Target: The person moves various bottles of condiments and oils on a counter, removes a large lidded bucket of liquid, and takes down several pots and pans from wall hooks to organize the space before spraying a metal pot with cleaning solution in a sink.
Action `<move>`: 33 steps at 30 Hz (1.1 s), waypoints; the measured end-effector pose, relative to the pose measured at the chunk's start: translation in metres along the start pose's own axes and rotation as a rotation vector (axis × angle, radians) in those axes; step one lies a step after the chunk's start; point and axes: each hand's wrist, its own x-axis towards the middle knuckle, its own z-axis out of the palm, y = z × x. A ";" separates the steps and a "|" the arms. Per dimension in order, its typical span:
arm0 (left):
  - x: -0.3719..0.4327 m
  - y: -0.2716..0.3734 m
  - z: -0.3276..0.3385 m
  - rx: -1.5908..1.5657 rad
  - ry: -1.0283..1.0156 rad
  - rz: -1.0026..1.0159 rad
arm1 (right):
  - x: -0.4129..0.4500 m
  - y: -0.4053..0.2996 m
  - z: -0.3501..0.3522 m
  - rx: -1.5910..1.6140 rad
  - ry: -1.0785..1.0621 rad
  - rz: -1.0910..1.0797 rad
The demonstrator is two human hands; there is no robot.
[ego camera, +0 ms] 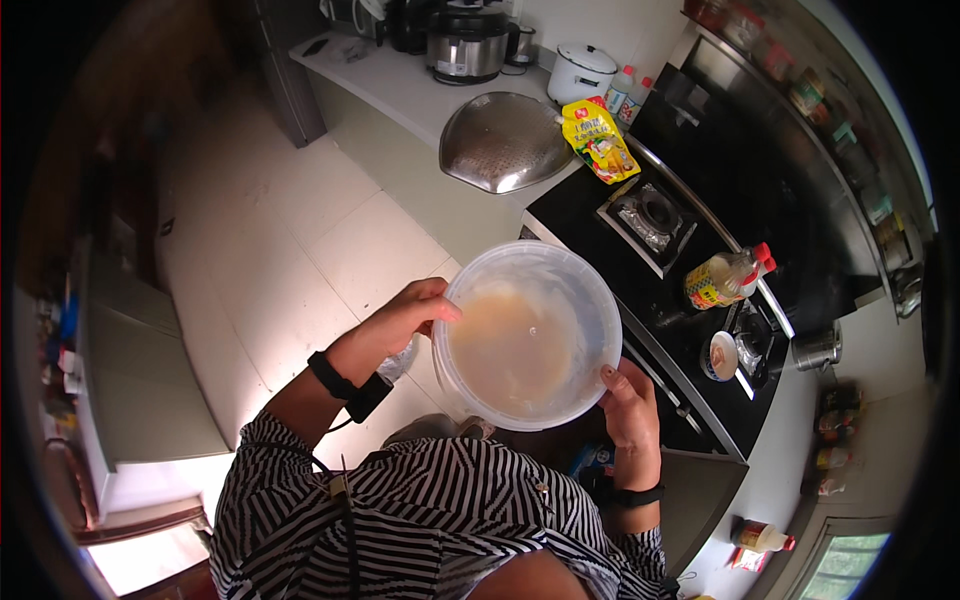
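Note:
Both my hands hold a round translucent plastic tub [517,255] in front of my body, over the floor and near the stove's front edge. Cloudy beige liquid [510,352] covers its bottom, and pale smears cling to the inner wall. My left hand [416,311] grips the left side of the rim, thumb on top. On the lower right, my right hand [631,401] clasps the rim with its thumb over the edge. The fingers beneath the tub are mostly hidden.
A black gas stove [570,210] carries plastic bottles [716,281] and a small bowl [720,356]. A perforated metal scoop-shaped basket [502,142], a yellow seasoning pouch [600,142], a white enamel pot [581,73] and an electric pressure cooker [466,49] stand along the counter [397,82].

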 end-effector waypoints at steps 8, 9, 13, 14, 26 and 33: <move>0.060 0.072 -0.008 0.035 0.029 0.070 | 0.074 -0.056 0.003 0.050 -0.103 -0.075; 0.069 0.080 -0.014 0.053 0.028 0.100 | 0.084 -0.062 0.006 0.047 -0.119 -0.086; 0.125 0.118 -0.029 0.101 -0.079 0.102 | 0.135 -0.067 0.002 0.022 -0.034 -0.048; 0.146 0.120 -0.028 0.084 -0.082 0.084 | 0.142 -0.070 0.001 0.051 0.033 -0.079; 0.361 0.150 -0.053 0.064 -0.456 -0.052 | 0.259 -0.091 0.004 0.079 0.431 -0.220; 0.420 0.133 -0.063 0.090 -0.554 -0.131 | 0.280 -0.076 0.012 0.076 0.577 -0.187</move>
